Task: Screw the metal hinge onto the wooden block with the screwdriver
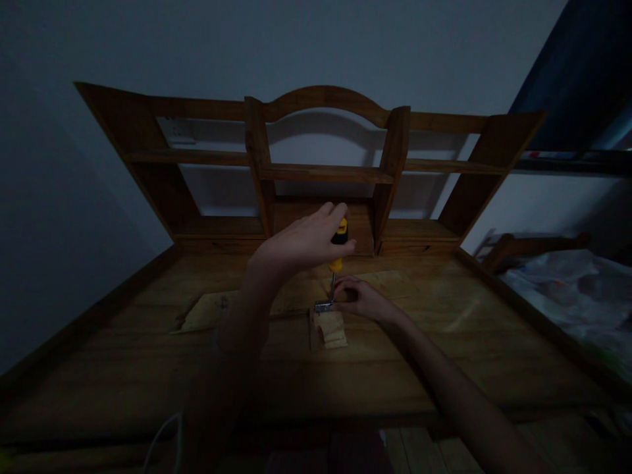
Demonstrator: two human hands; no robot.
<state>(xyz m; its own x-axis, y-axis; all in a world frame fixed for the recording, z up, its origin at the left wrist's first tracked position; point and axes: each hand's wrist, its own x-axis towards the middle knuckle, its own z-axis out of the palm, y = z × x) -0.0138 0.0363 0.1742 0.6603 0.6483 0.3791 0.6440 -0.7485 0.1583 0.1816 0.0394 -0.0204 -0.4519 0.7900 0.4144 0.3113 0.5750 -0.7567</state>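
Observation:
My left hand (303,243) is closed around the black and yellow handle of a screwdriver (338,245), held upright with its shaft pointing down. The tip meets a small metal bracket (323,306) on top of a small wooden block (330,329) that rests on the wooden desk (148,355). My right hand (360,297) lies beside the bracket, its fingers curled against the bracket and the screwdriver shaft.
A wooden hutch with shelves (320,172) stands at the back of the desk. A flat light wooden board (212,309) lies on the desk to the left. A bed with pale bedding (567,289) is at the right. A white cable (162,431) hangs near the front edge.

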